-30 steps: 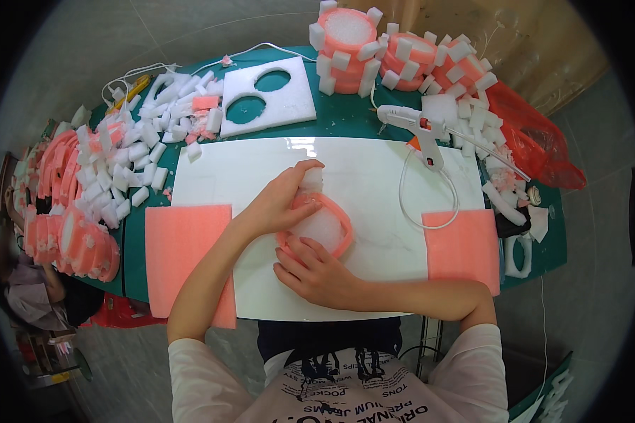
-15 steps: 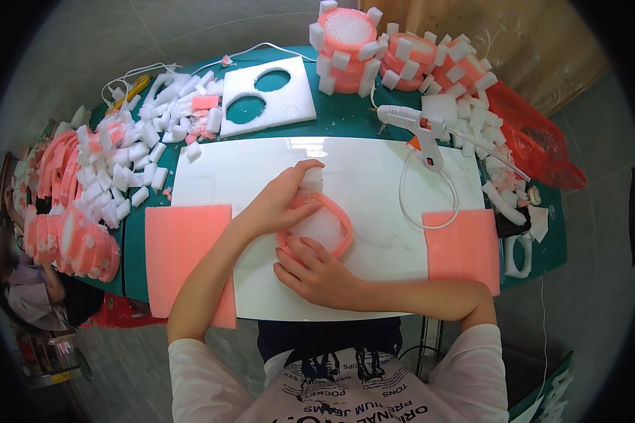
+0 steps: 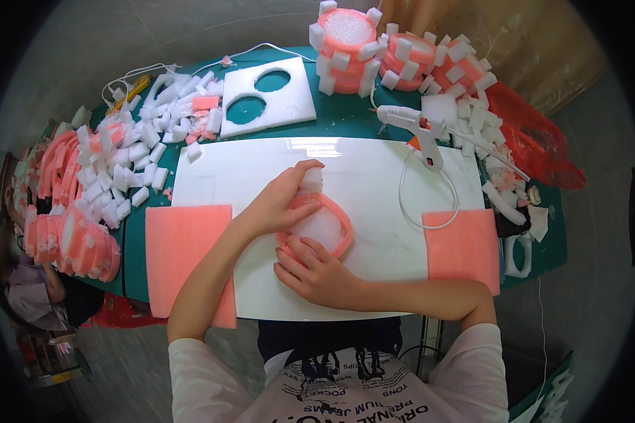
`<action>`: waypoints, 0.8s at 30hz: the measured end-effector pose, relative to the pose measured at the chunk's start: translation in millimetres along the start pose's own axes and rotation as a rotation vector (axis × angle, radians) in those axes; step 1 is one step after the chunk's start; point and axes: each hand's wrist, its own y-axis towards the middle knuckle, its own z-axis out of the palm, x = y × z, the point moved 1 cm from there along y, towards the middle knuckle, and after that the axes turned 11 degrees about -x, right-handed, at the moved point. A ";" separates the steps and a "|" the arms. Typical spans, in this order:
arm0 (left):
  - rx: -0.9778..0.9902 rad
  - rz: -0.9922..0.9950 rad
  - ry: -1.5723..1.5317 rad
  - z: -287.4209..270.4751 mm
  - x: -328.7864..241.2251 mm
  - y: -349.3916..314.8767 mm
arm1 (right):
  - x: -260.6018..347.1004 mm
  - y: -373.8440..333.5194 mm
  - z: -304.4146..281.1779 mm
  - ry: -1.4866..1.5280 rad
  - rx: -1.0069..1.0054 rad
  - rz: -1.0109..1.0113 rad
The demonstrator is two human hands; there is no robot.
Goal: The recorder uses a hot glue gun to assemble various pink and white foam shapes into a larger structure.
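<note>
The left hand (image 3: 281, 201) clasps a white block (image 3: 312, 180) against the pink foam ring (image 3: 346, 235) — the right hand (image 3: 320, 276) grips its near rim.

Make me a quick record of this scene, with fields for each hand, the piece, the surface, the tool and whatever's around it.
Left hand: on white foam block, at the ring's far side
Right hand: at the ring's near rim
Piece: pink foam ring, white inside
Surface: white board
Tool: glue gun, board's far right
Around: two-holed white panel, left pink sheet, right pink sheet
</note>
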 end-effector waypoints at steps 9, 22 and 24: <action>0.002 -0.023 0.015 -0.1 -1.2 0.2 | -0.6 0.4 -0.4 0.006 0.003 -0.003; 0.000 -0.025 0.004 0.0 -0.5 -0.2 | -0.6 1.6 -1.9 0.009 0.002 -0.001; 0.001 -0.020 0.006 -0.2 -1.4 -0.2 | -0.5 1.0 -1.5 0.008 0.006 -0.002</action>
